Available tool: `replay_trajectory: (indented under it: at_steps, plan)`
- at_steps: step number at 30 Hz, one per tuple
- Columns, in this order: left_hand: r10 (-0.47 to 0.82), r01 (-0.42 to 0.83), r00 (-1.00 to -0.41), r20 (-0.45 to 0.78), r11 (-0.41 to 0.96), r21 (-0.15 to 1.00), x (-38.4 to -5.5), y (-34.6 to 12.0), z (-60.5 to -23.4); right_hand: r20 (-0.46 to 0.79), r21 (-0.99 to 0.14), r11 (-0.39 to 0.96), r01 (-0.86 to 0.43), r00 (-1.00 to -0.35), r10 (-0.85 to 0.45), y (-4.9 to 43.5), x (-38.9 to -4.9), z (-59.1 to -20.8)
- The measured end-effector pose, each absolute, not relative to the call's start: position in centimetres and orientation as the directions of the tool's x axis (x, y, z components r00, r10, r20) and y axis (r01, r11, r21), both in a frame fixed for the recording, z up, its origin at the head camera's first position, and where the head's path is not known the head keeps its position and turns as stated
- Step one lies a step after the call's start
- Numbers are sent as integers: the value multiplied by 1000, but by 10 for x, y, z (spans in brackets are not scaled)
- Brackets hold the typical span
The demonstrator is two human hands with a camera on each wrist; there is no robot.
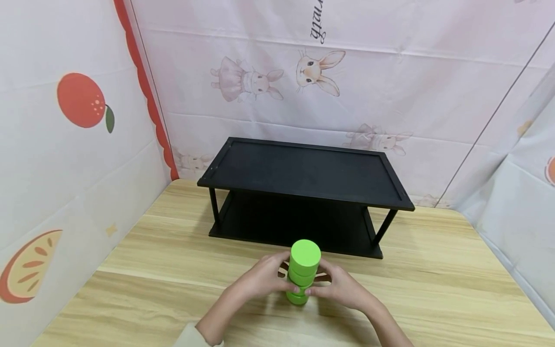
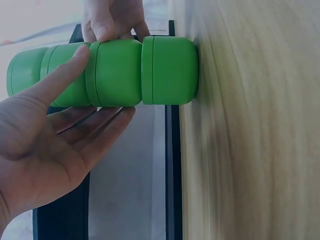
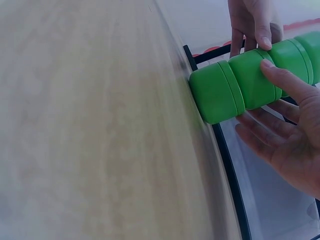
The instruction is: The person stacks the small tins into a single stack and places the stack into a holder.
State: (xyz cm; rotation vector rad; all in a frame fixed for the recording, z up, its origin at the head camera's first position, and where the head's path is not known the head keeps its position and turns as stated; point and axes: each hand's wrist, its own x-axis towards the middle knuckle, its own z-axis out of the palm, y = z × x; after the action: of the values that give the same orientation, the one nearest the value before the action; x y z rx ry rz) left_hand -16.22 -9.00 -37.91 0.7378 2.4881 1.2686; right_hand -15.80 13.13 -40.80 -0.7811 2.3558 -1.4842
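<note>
I am watching the left hand [image 1: 262, 277] and right hand [image 1: 344, 288] gripping the green stack [image 1: 302, 271] from opposite sides, neither clearly nearer. Its long axis is standing upright, base resting on the table [image 1: 433, 294], near side of the black shelf [image 1: 303, 168]. Its sections are hiding any contents.

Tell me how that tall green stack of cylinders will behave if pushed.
The green stack would likely tip if pushed near its top, being tall and narrow. Its segments might slide apart, as seams divide them. On its side, its roundness would probably let it roll.
</note>
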Motion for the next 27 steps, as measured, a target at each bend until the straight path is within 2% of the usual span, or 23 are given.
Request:
replay_trajectory:
  at_steps: [27]
  plan:
    - [542,347,-840,38,481,805,-162,-90,-383,73,-895,327,-302,-824,-561,131,-158,-408]
